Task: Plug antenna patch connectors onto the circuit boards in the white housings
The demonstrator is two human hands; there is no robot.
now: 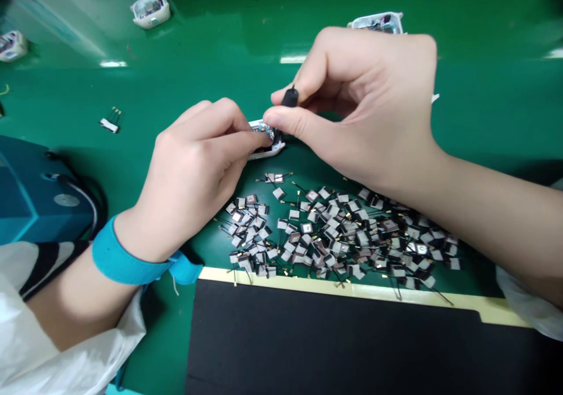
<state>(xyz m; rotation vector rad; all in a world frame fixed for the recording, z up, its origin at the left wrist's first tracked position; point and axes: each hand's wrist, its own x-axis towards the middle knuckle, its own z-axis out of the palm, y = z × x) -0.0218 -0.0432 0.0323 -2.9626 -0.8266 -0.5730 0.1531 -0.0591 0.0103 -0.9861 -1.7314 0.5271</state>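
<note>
Dozens of small white squares (308, 225) trailing thin black wires lie heaped on the green surface (484, 107), between a black mat (308, 342) and the hands. Just beyond the heap, the left hand (193, 178), wearing a blue wrist strap (127, 260), closes around a white plastic case (266, 151) with a circuit board inside. The right hand (373, 107) pinches a small black tool (289, 97) between thumb and fingers, right beside the case.

Nothing is readable, not even the round label (66, 200) on the blue box (30, 192).
</note>
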